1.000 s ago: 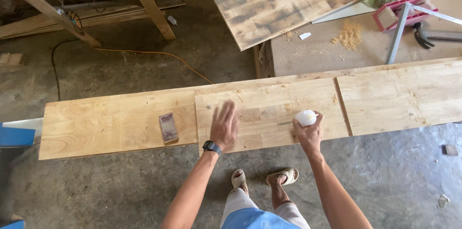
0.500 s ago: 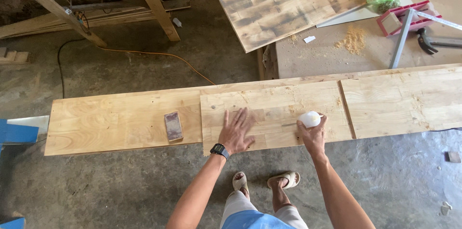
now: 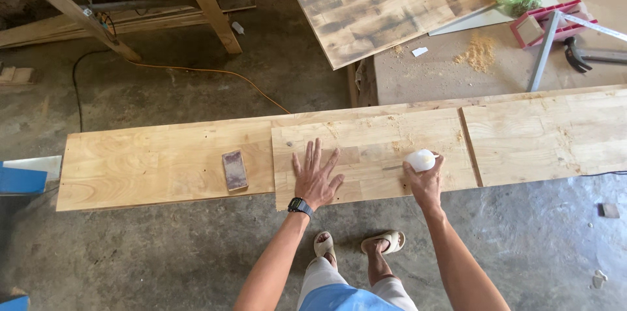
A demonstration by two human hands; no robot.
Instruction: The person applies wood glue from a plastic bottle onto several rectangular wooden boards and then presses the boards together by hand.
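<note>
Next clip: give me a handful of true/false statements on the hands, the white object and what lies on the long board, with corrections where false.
1. The left hand lies flat, fingers spread, on the middle wood panel. True.
2. The right hand holds a hammer. False: it grips a small white bottle-like object on the panel.
3. A sanding block lies on the long board, to the left of the left hand. True.
4. The left hand rests on the sanding block. False: they are apart.
5. A wristwatch is on the right wrist. False: it is on the left wrist.
</note>
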